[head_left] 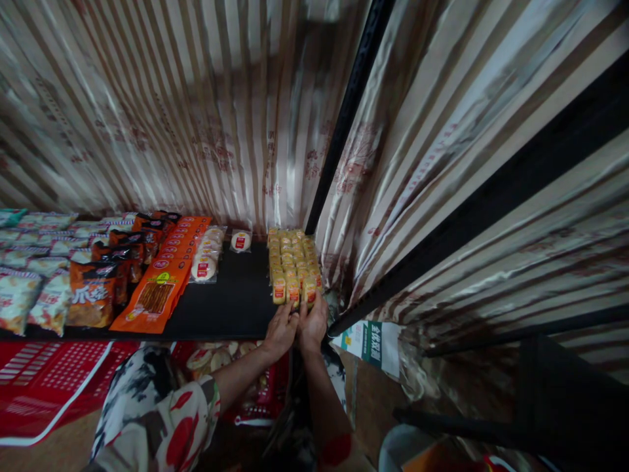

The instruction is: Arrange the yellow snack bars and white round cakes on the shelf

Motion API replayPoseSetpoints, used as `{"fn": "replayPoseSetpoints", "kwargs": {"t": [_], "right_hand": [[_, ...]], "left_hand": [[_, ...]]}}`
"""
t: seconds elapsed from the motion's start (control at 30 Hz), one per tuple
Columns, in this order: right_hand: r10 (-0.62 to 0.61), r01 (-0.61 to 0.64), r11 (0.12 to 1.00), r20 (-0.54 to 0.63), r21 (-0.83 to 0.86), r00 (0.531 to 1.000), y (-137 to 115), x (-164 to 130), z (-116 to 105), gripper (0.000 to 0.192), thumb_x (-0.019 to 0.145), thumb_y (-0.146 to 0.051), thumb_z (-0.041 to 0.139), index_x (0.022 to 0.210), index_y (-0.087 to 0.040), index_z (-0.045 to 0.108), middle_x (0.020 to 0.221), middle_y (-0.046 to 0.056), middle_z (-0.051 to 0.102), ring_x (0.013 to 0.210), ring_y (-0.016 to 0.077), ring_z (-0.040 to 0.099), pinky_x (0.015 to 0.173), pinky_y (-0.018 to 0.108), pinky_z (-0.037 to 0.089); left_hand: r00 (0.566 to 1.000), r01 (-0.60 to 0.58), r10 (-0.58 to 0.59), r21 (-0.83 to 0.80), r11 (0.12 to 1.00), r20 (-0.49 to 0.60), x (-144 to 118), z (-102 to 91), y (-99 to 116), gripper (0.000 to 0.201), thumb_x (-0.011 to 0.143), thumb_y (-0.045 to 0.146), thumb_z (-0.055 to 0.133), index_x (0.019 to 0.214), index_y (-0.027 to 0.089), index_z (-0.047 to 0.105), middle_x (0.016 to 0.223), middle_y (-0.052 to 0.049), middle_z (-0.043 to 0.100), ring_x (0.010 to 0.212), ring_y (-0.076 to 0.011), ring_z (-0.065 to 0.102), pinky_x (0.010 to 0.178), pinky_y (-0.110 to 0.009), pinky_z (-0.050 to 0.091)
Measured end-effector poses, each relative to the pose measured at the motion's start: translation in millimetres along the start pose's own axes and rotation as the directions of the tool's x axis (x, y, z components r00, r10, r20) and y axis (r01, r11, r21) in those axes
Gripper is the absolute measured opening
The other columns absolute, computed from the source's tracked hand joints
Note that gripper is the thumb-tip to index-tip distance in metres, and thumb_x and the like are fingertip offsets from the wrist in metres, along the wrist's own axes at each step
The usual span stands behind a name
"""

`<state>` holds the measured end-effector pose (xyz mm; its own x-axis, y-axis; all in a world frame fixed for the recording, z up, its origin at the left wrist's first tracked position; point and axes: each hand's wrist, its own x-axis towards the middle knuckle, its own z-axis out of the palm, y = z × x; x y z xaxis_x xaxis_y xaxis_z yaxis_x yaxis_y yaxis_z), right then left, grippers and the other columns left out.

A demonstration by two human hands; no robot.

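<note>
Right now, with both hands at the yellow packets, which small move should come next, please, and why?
Perhaps a gentle push to straighten the front yellow packets, because the left hand and right hand are at their front, and more rows stand close behind them.

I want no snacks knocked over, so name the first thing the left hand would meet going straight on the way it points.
The left hand would probably first meet the front row of yellow packets; it seems right at them, though actual contact is unclear.
</note>
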<state>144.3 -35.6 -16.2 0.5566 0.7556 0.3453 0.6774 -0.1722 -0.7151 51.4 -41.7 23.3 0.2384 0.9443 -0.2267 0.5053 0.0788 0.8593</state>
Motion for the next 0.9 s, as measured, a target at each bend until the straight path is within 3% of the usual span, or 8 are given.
{"fn": "replayPoseSetpoints", "kwargs": {"t": [0.17, 0.67, 0.9], "right_hand": [[-0.029, 0.030, 0.999, -0.012, 0.020, 0.999, 3.2, 3.9, 3.7, 0.049, 0.084, -0.033, 0.035, 0.126, -0.012, 0.045, 0.123, 0.016, 0.050, 0.116, 0.0258, 0.044, 0.097, 0.041, 0.036], [-0.069, 0.067, 0.994, 0.016, 0.092, 0.997, 12.8, 5.3, 7.9, 0.056, 0.085, -0.040, 0.039, 0.133, -0.010, 0.041, 0.128, 0.017, 0.048, 0.119, 0.0254, 0.042, 0.099, 0.042, 0.036], [-0.080, 0.083, 0.989, -0.028, 0.121, 0.996, 17.0, 3.0, 9.5, 0.053, 0.088, -0.034, 0.031, 0.133, -0.008, 0.040, 0.131, 0.019, 0.046, 0.123, 0.0238, 0.040, 0.101, 0.042, 0.035]], "left_hand": [[0.999, 0.037, -0.038, 0.032, 0.999, 0.031, -0.3, -1.7, 3.1, 0.051, 0.088, 0.029, 0.036, 0.136, 0.012, 0.039, 0.141, -0.010, 0.040, 0.132, -0.0177, 0.033, 0.111, -0.027, 0.021], [1.000, -0.018, 0.017, 0.054, 0.998, 0.018, 0.1, 0.0, -1.3, 0.050, 0.087, 0.029, 0.036, 0.136, 0.018, 0.040, 0.135, -0.007, 0.047, 0.125, -0.0160, 0.041, 0.107, -0.025, 0.027], [1.000, -0.028, 0.028, 0.042, 0.999, 0.004, -1.8, -0.7, -0.2, 0.052, 0.086, 0.027, 0.036, 0.137, 0.015, 0.039, 0.129, -0.009, 0.051, 0.119, -0.0162, 0.046, 0.105, -0.024, 0.030]]}}
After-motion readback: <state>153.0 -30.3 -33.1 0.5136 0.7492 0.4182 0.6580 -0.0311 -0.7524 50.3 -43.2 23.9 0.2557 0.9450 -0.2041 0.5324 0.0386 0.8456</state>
